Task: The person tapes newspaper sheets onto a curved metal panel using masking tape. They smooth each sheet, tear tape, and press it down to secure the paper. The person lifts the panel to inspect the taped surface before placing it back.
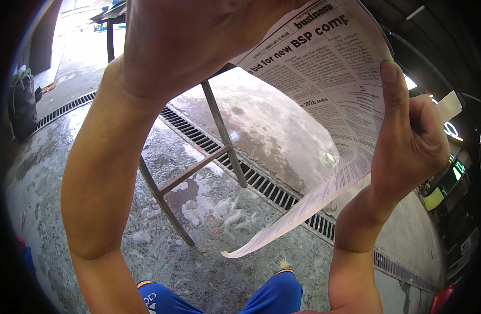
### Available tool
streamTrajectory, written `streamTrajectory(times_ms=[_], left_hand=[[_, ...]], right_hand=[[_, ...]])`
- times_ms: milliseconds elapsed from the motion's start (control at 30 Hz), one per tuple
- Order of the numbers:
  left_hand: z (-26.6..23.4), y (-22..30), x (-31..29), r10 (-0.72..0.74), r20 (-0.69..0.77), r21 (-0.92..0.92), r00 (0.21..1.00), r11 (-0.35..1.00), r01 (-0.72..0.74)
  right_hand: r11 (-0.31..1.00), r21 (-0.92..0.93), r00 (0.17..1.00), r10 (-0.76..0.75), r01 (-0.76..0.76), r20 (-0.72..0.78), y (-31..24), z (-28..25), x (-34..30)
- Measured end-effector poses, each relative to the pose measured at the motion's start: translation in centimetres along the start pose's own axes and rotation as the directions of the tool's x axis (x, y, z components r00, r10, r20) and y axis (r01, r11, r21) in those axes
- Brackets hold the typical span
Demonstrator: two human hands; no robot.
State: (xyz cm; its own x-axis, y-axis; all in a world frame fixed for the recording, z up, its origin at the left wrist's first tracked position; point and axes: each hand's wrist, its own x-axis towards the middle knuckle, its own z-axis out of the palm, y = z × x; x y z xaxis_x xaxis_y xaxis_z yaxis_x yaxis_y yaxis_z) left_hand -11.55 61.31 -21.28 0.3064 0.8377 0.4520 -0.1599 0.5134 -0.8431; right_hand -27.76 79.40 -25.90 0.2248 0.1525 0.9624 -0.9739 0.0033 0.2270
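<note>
A printed newspaper sheet point(319, 78) hangs in front of me, its lower end curling toward the floor. My right hand point(408, 136) grips its right edge, the thumb pressed along the paper and the other fingers curled behind. A pale strip point(449, 106) sticks out past those fingers; whether it belongs to the sheet is unclear. Very close at the top, my left hand point(198, 42) overlaps the sheet's upper left part. The left fingers run out of the picture, so their hold is hidden.
Dark metal legs with a crossbar point(196, 170) stand ahead, their top hidden behind my left arm and the paper. A slotted floor drain point(272, 191) crosses the wet, stained concrete point(214, 277). A dark bag point(23, 102) stands far left; a dark area with lit signs lies right.
</note>
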Motion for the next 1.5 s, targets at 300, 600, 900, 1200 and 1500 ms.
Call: streamTrajectory(times_ms=[300, 600, 900, 1200, 1500], left_hand=[[-0.5, -0.1, 0.4, 0.045, 0.055, 0.006, 0.997, 0.999, -0.046], [0.3, -1.1, -0.6, 0.046, -0.079, -0.076, 0.996, 0.996, -0.052], [0.1, -0.2, -0.3, -0.022, -0.089, 0.033, 0.996, 0.999, 0.025], [0.1, 0.0, -0.9, -0.054, -0.074, 0.022, 0.996, 0.998, 0.056], [0.4, 0.5, -0.3, -0.065, -0.043, 0.01, 0.997, 0.998, 0.065]], right_hand=[[0.998, 0.056, 0.999, 0.03, -0.031, 0.017, -0.1, 0.1, -0.1], [0.998, 0.041, 0.998, 0.056, -0.057, 0.022, -0.2, 0.2, 0.2], [0.997, 0.046, 0.998, 0.058, -0.058, -0.002, -0.1, 0.5, 0.3], [0.998, 0.03, 0.998, 0.058, -0.058, -0.004, -0.1, 0.6, 0.3], [0.998, 0.043, 0.999, 0.043, -0.043, -0.001, 0.2, 0.5, 0.3]])
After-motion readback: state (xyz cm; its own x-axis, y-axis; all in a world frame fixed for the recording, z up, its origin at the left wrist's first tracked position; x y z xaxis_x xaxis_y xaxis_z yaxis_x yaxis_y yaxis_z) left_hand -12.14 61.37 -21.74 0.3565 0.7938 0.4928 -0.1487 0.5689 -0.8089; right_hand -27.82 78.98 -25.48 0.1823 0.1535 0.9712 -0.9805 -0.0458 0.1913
